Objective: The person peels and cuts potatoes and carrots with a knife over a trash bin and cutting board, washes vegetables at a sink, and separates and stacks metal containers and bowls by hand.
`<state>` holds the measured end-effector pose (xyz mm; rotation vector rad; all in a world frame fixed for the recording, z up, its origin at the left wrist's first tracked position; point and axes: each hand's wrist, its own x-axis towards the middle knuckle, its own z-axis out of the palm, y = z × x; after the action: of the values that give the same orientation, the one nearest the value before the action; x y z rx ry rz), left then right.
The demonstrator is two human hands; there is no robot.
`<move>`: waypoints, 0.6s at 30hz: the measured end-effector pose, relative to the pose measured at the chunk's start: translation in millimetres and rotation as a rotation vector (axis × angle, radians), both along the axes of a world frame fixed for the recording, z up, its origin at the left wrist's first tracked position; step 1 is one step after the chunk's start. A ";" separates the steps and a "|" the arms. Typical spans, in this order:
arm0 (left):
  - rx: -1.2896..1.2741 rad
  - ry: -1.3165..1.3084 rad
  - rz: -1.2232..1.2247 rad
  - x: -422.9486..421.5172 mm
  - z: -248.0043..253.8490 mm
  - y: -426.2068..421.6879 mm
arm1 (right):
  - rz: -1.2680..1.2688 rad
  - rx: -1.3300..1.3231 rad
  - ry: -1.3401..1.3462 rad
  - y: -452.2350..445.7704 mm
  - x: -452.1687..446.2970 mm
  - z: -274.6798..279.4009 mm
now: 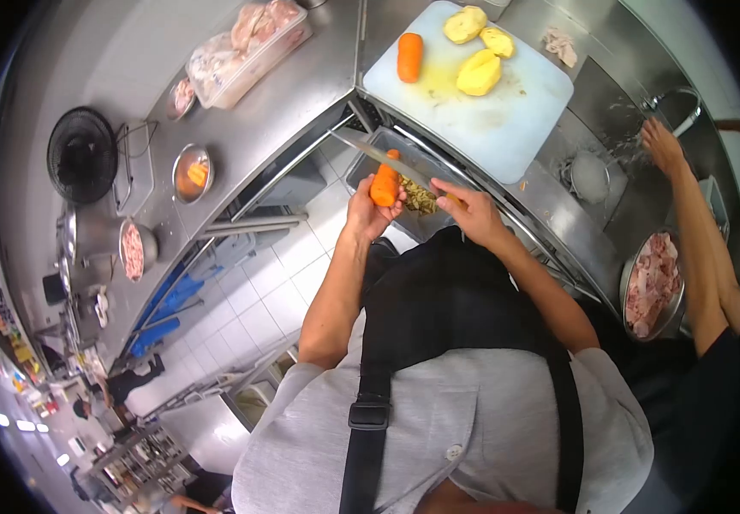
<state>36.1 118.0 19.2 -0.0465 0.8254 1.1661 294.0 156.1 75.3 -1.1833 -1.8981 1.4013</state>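
Observation:
A carrot (384, 186) is held in my left hand (368, 211), its fingers wrapped round the lower part. My right hand (471, 212) grips the handle of a large knife (400, 165), whose blade crosses the carrot and points up to the left. Below both hands is a grey bin (428, 224) with peelings (417, 195) inside. Ahead, a white cutting board (507, 120) lies on the counter. On it are another carrot (409, 57) and several peeled yellow pieces (479, 73).
A co-worker's hand (663, 147) is under running water at the right sink, near a bowl of raw meat (654, 287). On the left metal counter (246, 141) stand a meat tub (246, 60), small bowls (192, 174) and a black fan (82, 155).

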 end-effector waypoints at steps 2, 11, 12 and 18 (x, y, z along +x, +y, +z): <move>0.000 0.016 0.040 2.4 -5.4 1.2 | 0.074 0.006 -0.031 -0.7 -6.3 -3.8; -0.131 0.077 0.321 6.5 -17.8 -1.0 | 0.229 0.121 0.008 -9.4 -9.9 -4.4; -0.118 0.081 0.310 7.7 -14.4 -3.4 | 0.225 0.130 -0.009 -9.6 -9.9 -4.1; -0.134 0.009 0.343 9.0 -10.3 -2.7 | 0.244 0.091 0.027 -7.3 -9.3 -2.6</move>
<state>45.1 115.2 8.9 -0.3035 0.9263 1.4303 284.7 148.8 72.7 -0.9105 -2.1192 1.4280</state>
